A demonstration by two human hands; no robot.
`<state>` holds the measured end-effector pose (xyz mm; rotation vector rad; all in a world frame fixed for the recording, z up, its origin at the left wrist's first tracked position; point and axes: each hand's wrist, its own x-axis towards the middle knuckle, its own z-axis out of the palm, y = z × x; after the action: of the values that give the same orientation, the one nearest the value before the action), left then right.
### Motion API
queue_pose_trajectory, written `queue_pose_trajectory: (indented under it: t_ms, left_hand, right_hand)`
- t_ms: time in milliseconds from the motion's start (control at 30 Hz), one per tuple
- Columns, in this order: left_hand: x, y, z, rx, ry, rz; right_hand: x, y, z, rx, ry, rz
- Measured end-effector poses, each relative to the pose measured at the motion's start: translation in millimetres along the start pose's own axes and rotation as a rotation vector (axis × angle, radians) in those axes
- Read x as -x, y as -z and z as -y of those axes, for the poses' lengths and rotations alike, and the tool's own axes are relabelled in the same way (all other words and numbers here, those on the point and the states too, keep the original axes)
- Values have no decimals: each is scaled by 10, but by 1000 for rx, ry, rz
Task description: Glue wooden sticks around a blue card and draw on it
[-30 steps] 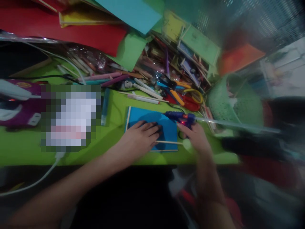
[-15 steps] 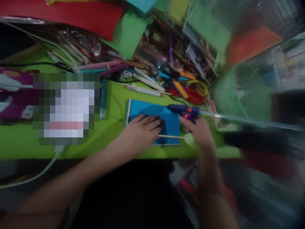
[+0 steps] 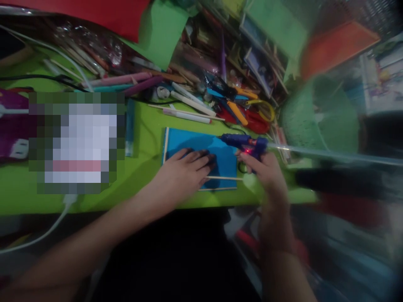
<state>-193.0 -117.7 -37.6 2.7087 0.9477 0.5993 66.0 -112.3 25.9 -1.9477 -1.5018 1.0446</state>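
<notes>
My left hand (image 3: pixel 185 167) rests palm down over a blue rectangular board (image 3: pixel 225 161), its fingers spread toward the right. A thin wooden stick (image 3: pixel 223 178) comes out between its thumb and index finger and reaches past the board's right edge; the grip itself is partly hidden. Pale strips run along the board's left and lower edges. My right hand (image 3: pixel 264 165) is closed around the handle of a dark blue hot glue gun (image 3: pixel 242 141), on which a red light glows. The nozzle points left above the board's upper right part, and a long clear glue stick (image 3: pixel 302 149) extends from the back.
Pliers (image 3: pixel 233 105), yellow-handled scissors (image 3: pixel 262 110) and several pens lie behind the board on the green table (image 3: pixel 145 176). A blurred white device (image 3: pixel 82 142) with a cable stands left. A green round container (image 3: pixel 321 113) is at the right.
The whole view has shifted slightly, with most things at the left sliding further left. Both hands keep nearly the same place relative to the board, and the glue gun's nozzle has barely moved.
</notes>
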Motion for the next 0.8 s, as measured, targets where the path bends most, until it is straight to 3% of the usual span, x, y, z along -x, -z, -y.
queue_pose_trajectory:
  t_ms: [800]
  left_hand:
    - [6, 7, 2, 20, -10, 2]
  right_hand:
    - [31, 26, 19, 75, -22, -38]
